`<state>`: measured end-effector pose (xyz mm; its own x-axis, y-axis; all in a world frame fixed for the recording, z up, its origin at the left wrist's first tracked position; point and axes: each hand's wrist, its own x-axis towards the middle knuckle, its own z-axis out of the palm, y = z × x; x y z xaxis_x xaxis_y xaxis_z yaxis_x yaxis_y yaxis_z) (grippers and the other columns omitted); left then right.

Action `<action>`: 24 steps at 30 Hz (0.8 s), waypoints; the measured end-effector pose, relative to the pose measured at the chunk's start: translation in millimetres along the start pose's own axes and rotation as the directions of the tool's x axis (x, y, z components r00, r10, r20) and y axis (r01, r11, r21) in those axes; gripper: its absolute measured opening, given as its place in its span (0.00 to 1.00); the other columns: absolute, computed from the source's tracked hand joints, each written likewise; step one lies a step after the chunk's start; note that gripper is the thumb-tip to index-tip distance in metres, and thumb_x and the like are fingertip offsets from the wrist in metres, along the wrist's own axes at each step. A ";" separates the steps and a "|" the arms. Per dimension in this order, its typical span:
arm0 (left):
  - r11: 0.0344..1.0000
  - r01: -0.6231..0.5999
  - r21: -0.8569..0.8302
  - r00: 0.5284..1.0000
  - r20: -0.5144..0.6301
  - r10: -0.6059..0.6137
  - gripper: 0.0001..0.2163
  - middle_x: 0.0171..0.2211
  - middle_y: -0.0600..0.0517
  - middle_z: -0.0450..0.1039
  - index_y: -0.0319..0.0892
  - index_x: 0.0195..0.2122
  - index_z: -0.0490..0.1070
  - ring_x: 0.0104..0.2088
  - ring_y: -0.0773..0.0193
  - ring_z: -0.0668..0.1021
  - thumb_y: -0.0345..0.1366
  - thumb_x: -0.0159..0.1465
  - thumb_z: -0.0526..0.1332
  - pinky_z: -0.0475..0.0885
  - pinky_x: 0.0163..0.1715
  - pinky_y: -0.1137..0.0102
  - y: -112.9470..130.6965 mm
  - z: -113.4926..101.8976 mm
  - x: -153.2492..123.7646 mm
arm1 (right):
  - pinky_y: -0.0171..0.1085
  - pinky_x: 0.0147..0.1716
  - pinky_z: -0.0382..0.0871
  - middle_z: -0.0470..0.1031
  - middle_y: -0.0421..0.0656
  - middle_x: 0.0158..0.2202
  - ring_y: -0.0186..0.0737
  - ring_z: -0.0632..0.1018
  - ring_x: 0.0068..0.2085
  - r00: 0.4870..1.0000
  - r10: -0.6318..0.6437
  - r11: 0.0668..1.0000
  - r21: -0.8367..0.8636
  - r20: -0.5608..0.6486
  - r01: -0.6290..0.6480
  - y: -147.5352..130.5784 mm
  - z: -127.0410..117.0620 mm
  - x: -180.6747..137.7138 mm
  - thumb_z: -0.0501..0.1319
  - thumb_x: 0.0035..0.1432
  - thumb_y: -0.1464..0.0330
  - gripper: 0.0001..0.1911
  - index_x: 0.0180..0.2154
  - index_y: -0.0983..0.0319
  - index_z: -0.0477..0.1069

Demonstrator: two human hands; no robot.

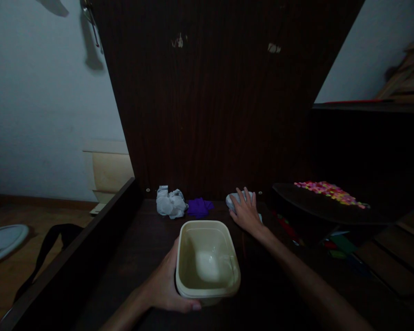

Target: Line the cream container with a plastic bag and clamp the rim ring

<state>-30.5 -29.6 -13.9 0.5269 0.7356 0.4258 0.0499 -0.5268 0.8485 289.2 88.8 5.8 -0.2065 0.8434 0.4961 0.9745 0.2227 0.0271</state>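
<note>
My left hand is wrapped round the left side of a cream plastic container, its thumb along the front. The container has rounded corners, and nothing shows inside it. Farther back on the dark wooden surface, my right hand lies with spread fingers over a whitish-grey crumpled bundle, which it partly hides. Whether the fingers grip the bundle does not show. Left of it lie a small purple cloth and a crumpled whitish plastic bag, apart from both hands.
A tall dark wooden panel rises behind these things. A raised side board borders the left. On the right, a dark rounded shelf carries a string of pink and yellow beads or flowers. A black strap hangs at lower left.
</note>
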 end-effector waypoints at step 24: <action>0.996 -0.035 0.076 0.999 0.008 0.035 0.62 0.66 0.32 0.57 0.39 0.73 0.41 0.64 0.35 0.66 0.58 0.45 0.75 0.57 0.65 0.43 -3.6 -1.7 -0.7 | 0.63 0.67 0.47 0.65 0.56 0.63 0.61 0.59 0.67 0.966 -0.221 0.963 0.128 -0.136 0.238 -6.5 -17.5 17.9 0.60 0.62 0.63 0.21 0.55 0.64 0.74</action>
<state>-32.5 -27.5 -16.8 0.5347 0.7136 0.4525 0.0956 -0.5831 0.8067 280.7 93.9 29.7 -0.4027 0.6989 0.5910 0.8779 0.4777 0.0333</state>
